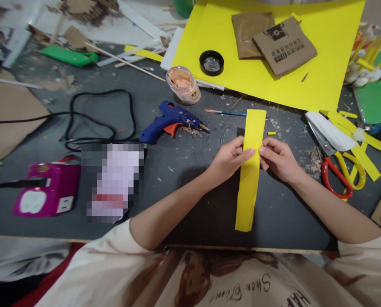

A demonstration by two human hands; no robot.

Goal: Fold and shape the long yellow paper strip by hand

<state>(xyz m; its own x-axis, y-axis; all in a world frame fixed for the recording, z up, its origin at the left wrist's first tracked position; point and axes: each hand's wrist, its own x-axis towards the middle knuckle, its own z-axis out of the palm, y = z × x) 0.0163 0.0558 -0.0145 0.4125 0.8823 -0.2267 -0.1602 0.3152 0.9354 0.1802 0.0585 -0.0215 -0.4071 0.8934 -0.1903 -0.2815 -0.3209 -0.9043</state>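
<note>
A long yellow paper strip (pixel 249 187) stands lengthwise before me, held above the dark table. My left hand (pixel 230 155) grips its left edge, thumb on the front face and fingers behind. On the other side my right hand (pixel 278 157) pinches the right edge near the middle of the strip. A faint crease shows where the thumbs meet it. Just beyond the strip lies a thin blue paintbrush (pixel 232 113), partly hidden by it. To the left rests a blue glue gun (pixel 173 121) with an orange trigger.
An open paint jar (pixel 184 85) and its black lid (pixel 211 63) are at the back, near a big yellow sheet (pixel 324 64) bearing cardboard pieces (pixel 284 47). Scissors (pixel 336 164) and yellow scraps lie right. Left are a phone (pixel 115 183), a purple box (pixel 50 189), a black cable (pixel 102 91) and a green cutter (pixel 69 56).
</note>
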